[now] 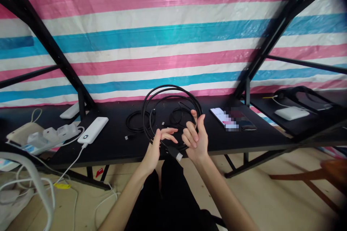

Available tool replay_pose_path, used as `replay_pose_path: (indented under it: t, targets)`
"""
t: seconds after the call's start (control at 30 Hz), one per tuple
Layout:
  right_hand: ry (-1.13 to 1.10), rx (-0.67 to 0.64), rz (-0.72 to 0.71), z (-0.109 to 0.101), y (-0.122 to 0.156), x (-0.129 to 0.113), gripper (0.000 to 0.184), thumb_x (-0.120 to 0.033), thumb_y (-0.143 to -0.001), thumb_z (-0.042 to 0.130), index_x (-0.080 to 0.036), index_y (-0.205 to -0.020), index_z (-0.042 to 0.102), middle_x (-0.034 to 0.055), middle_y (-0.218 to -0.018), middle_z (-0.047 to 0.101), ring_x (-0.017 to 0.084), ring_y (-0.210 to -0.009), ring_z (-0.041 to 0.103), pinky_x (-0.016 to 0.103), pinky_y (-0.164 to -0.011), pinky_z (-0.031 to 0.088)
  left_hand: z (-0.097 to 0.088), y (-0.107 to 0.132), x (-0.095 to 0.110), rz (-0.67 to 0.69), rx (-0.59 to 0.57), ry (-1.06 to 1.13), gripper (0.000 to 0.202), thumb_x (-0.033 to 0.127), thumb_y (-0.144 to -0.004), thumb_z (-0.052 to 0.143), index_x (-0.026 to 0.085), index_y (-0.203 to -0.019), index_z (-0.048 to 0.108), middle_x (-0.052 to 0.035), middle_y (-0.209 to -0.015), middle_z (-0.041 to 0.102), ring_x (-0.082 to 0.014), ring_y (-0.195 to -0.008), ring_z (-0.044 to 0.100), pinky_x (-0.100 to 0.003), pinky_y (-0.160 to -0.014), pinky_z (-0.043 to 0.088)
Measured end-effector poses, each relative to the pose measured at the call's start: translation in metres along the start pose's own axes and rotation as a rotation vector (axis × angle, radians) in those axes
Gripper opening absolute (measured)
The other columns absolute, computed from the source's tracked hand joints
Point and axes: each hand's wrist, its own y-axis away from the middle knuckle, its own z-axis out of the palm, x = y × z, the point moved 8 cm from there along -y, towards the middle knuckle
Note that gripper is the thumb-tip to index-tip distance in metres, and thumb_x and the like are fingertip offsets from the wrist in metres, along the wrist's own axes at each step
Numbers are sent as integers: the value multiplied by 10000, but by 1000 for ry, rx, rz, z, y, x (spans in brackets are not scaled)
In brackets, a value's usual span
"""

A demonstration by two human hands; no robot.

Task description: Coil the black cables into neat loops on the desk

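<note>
One black cable (171, 86) — looped, between left hand (155, 149) and right hand (197, 140)

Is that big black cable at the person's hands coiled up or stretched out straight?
Coiled: the cable forms wide, overlapping loops at the left hand and right hand, with a plug showing low between them.

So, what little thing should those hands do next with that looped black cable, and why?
Perhaps the left hand should tuck the plug into the looped black cable: the plug juts out near that hand's extended fingers, and the right hand is just across from it.
</note>
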Motion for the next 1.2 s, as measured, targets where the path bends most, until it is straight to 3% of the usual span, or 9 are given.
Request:
replay_pose_path:
  t: [0.17,0.3,0.43,0.57,0.67,0.87,1.03,1.1,1.2]
  targets:
    - [75,-44,128,-5,-2,-2,342,-523,-769,648,-286,-1016,634,-129,-357,276,26,-280,74,126,-255,83,-14,-1,6,-31,-5,89,340,394,-912,422,201,-953,698,-56,-1151,646,-243,-1168,517,-369,-1025,327]
    - [304,-105,314,-16,-2,-9,392,-507,-797,627,-217,-1060,650,-124,-367,263,20,-294,64,127,-257,74,-47,0,25,-49,123,382,242,367,-801,614,172,-938,655,4,-701,638,-158,-688,641,-317,-802,483]
    - [451,-92,368,-26,0,-9,355,-424,-812,643,-166,-1055,658,-121,-395,255,13,-316,82,121,-269,85,-49,3,25,-189,106,302,188,341,-812,627,154,-827,611,98,-408,384,-52,-316,362,-212,-468,421]
    - [428,-30,317,-28,6,1,279,-380,-772,683,-153,-935,667,-122,-394,245,9,-324,92,118,-278,87,-40,5,13,-250,221,436,416,410,-795,639,172,-551,401,119,-342,210,-17,-284,118,-159,-315,200]
    - [361,9,242,-29,13,7,278,-412,-753,691,-156,-854,652,-127,-380,226,7,-324,86,114,-281,99,-37,7,6,-209,287,543,498,386,-749,691,179,-509,306,110,-352,208,-16,-311,125,-150,-316,176]
    - [427,10,227,-40,25,10,251,-389,-760,694,-162,-771,587,-127,-377,237,5,-313,132,103,-281,165,-28,3,-19,-336,213,686,622,345,-720,711,197,-468,162,96,-342,170,-19,-312,122,-162,-304,163]
    - [809,116,-144,-63,34,-53,295,-444,-847,582,-176,-971,576,-106,-419,392,60,-357,445,265,-576,557,8,-22,-6,-212,128,609,564,390,-794,638,195,-468,222,91,-363,180,-32,-327,164,-171,-340,239]
    - [991,212,-303,-72,41,-90,324,-472,-867,536,-192,-1032,544,-78,-479,507,91,-398,537,326,-651,581,40,-41,8,-190,-47,494,506,460,-826,578,191,-491,311,83,-387,239,-48,-351,259,-198,-432,370]
    - [1104,341,-443,-84,45,-139,349,-507,-871,501,-210,-1054,503,-53,-538,570,110,-360,539,315,-509,574,75,-79,15,-192,-278,304,538,661,-849,325,185,-681,510,16,-489,463,-153,-542,538,-359,-721,487]
